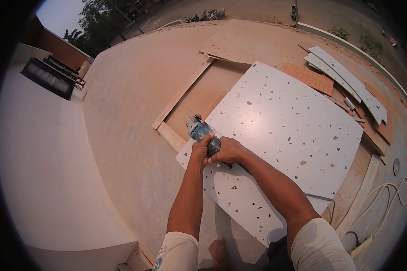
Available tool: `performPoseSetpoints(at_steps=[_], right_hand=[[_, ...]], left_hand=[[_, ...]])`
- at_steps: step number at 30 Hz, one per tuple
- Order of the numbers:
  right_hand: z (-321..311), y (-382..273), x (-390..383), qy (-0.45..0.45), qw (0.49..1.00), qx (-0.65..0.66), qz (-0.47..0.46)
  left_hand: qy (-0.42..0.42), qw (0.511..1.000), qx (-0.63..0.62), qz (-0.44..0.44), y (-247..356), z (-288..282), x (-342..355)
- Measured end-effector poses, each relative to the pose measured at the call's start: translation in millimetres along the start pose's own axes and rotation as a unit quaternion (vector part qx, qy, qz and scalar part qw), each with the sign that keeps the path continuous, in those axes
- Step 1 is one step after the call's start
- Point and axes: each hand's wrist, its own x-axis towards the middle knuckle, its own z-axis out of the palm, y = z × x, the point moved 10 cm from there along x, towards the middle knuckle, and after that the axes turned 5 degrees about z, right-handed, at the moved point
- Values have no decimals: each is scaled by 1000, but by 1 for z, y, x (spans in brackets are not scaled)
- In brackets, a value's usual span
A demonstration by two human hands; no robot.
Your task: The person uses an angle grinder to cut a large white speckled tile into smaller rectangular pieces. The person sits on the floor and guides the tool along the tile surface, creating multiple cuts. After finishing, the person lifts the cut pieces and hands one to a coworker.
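One blue angle grinder (pixel 197 129) is held by two hands: its body is closed around by the left hand (pixel 201 152) and its dark rear by the right hand (pixel 229 150). The grinder is placed at the left side of a large speckled white slab (pixel 280 117); its head is pointed to the upper left, its long axis slanted down to the lower right. Whether the slab is touched by the disc cannot be told. At least two narrow speckled strips (pixel 339 73) are seen at upper right, and one bare foot (pixel 218 252) below.
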Motion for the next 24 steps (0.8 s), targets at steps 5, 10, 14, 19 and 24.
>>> performPoseSetpoints(at_steps=[5, 10, 14, 19, 24], right_hand=[[-1, 1, -4, 3, 1000, -6, -6], [-3, 3, -9, 2, 1000, -11, -6], [-4, 5, -13, 4, 1000, -9, -5], [-3, 6, -17, 4, 1000, -18, -4], [-1, 9, -20, -2, 1000, -16, -4]], left_hand=[[-5, 1000, 14, -9, -4, 1, -1], [-4, 1000, 12, -6, -7, 3, -6], [0, 1000, 17, 0, -6, 8, -12], [14, 1000, 17, -4, -8, 7, -16], [18, 1000, 10, -4, -8, 11, -23]])
